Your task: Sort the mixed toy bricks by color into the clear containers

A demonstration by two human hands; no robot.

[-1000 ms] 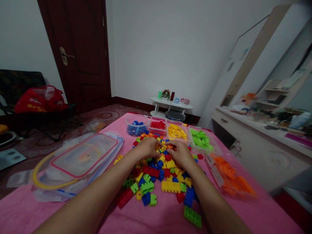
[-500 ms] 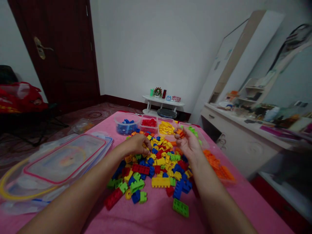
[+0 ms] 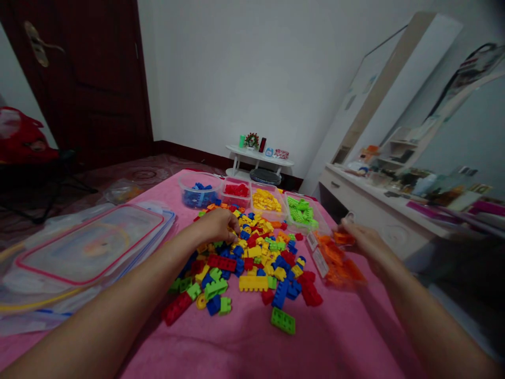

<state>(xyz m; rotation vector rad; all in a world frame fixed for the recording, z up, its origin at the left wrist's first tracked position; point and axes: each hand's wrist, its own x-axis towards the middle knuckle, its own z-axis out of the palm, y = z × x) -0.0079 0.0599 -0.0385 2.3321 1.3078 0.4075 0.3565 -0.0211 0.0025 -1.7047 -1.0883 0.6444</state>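
A heap of mixed coloured building bricks (image 3: pixel 252 263) lies on the pink cloth (image 3: pixel 244 342). My left hand (image 3: pixel 219 225) rests on the heap's far left side, fingers curled down into the bricks; what they hold is hidden. My right hand (image 3: pixel 361 239) hovers over the clear box of orange bricks (image 3: pixel 335 260) at the right, fingers pinched on an orange brick (image 3: pixel 342 238). Behind the heap stand clear boxes of blue bricks (image 3: pixel 197 192), red bricks (image 3: pixel 235 190), yellow bricks (image 3: pixel 266 201) and green bricks (image 3: pixel 302 211).
Stacked clear box lids with red, yellow and blue rims (image 3: pixel 87 250) lie at the left. A white dresser with clutter (image 3: pixel 379 210) stands close on the right. A dark door (image 3: pixel 87 79), a low white shelf (image 3: pixel 260 158) and a red bag (image 3: pixel 19 139) are behind.
My right hand lifted an orange brick from the heap and carried it right, over the orange box. My left hand stayed on the heap. The view swung right.
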